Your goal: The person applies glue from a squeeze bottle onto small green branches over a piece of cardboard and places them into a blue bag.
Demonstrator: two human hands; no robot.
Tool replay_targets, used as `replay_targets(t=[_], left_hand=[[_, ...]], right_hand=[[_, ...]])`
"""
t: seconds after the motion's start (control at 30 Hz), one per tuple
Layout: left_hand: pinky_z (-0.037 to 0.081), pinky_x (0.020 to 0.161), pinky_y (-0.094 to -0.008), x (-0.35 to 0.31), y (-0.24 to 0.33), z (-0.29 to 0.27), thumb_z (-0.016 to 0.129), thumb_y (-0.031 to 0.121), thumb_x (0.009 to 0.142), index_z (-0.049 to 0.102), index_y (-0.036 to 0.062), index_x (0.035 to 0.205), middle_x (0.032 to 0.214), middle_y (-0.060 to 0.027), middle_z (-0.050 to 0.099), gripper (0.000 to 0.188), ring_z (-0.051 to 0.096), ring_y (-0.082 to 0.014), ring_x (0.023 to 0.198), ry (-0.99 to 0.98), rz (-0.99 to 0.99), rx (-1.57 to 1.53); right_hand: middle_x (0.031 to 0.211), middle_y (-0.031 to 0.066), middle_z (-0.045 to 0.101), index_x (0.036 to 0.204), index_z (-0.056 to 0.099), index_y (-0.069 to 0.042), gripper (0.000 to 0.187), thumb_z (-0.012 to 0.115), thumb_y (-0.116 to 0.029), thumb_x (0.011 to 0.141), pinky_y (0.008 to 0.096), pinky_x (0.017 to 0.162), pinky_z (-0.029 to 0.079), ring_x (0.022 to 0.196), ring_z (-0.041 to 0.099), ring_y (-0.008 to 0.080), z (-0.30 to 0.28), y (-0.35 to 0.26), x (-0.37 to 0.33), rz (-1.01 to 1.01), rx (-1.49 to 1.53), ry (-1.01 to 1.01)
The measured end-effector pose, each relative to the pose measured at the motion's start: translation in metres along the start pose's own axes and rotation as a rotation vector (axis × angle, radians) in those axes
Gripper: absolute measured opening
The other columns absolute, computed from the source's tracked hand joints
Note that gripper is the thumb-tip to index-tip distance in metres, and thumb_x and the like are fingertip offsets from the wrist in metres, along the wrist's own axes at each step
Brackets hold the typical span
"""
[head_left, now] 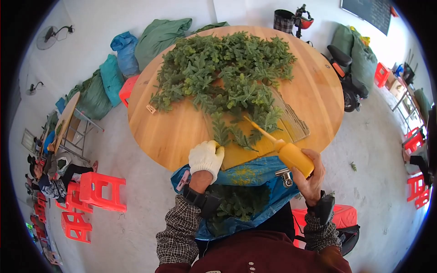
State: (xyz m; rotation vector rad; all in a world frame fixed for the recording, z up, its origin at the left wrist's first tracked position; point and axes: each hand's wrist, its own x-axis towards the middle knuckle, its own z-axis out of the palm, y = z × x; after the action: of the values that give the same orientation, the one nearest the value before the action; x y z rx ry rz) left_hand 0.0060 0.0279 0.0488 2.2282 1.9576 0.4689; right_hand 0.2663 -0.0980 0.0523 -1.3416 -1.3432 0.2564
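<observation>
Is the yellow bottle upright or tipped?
Tipped: in the right hand, the yellow bottle lies slanted, its nozzle pointing toward the green sprigs.

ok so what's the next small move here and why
Probably ease the nozzle of the yellow bottle toward the lower end of the green sprig: the right grip holds the bottle with its nozzle pointing over the greenery, while the gloved left grip sits at that end, though whether it pinches the sprig is unclear.

Green sprigs [214,68] partly hide the cardboard [293,123]; the blackboard [369,12] is cut off.
</observation>
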Motion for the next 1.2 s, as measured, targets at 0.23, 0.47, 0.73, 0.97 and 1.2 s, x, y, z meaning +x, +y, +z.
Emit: replay_targets(t=[0.23,0.47,0.73,0.97,1.2], left_hand=[[0.050,0.079,-0.0454,-0.010,0.004,-0.008,0.063,0.034,0.085,0.075,0.0119,0.086,0.091,-0.0116,0.069,0.025,0.064,-0.0338,0.090,-0.021,0.078,0.065],[0.045,0.079,-0.0434,-0.030,0.008,-0.014,0.065,0.035,0.083,0.076,0.0152,0.084,0.089,-0.0074,0.066,0.023,0.059,-0.0299,0.092,-0.021,0.152,0.146],[0.042,0.081,-0.0441,-0.038,0.004,-0.005,0.067,0.033,0.082,0.076,0.0147,0.079,0.089,-0.0054,0.066,0.021,0.057,-0.0296,0.096,0.063,0.175,0.083],[0.041,0.089,-0.0466,-0.037,-0.002,0.000,0.071,0.029,0.081,0.071,0.0085,0.098,0.103,-0.0078,0.064,0.027,0.056,-0.0314,0.102,0.350,0.216,-0.222],[0.041,0.093,-0.0453,-0.030,-0.017,0.027,0.070,0.032,0.082,0.067,0.0074,0.107,0.112,-0.0087,0.063,0.035,0.055,-0.0321,0.108,0.320,0.216,-0.132]], right_hand=[[0.095,0.0185,0.064,0.113,0.058,0.000,0.047,0.073,-0.008,0.070,0.0360,0.076,0.052,0.082,0.066,0.0304,0.003,-0.011,-0.007,-0.104,-0.059,-0.276],[0.096,0.0176,0.064,0.112,0.058,-0.001,0.047,0.075,-0.008,0.070,0.0362,0.073,0.053,0.083,0.066,0.0303,0.012,-0.002,0.001,-0.090,-0.056,-0.238],[0.091,0.0171,0.062,0.112,0.057,-0.003,0.049,0.077,-0.009,0.068,0.0386,0.069,0.052,0.079,0.064,0.0332,0.025,-0.016,-0.009,-0.185,-0.110,-0.262],[0.087,0.0174,0.060,0.112,0.057,-0.004,0.049,0.077,-0.010,0.068,0.0402,0.067,0.051,0.076,0.062,0.0362,0.026,-0.017,-0.008,-0.198,-0.152,-0.290],[0.089,0.0178,0.061,0.111,0.058,-0.004,0.048,0.077,-0.011,0.068,0.0401,0.068,0.052,0.077,0.063,0.0364,0.029,-0.029,-0.006,-0.204,-0.153,-0.271]])
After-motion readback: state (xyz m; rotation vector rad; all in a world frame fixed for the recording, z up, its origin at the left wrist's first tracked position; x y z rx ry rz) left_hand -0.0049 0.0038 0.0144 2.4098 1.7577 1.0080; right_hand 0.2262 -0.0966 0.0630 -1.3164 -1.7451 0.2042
